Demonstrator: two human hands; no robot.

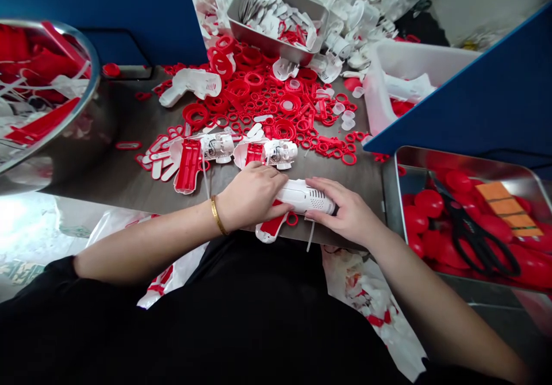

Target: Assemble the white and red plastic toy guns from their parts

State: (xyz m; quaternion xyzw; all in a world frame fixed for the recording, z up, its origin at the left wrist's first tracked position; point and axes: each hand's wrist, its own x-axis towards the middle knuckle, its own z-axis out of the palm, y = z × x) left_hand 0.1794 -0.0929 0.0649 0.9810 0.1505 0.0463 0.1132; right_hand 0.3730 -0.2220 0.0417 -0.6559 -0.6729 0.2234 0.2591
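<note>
White and red plastic gun-shaped housing [297,192], right at the front edge of the grey tabletop [129,181]! Left hand [252,195] clasps its rear, right hand [347,210] wraps the vented end. Uneven pressure could spring the seam open, I'd say. That thin white cord [310,237] hanging below might snag or get pinched, and with the edge so near, one loosened hold could tip everything off.
</note>
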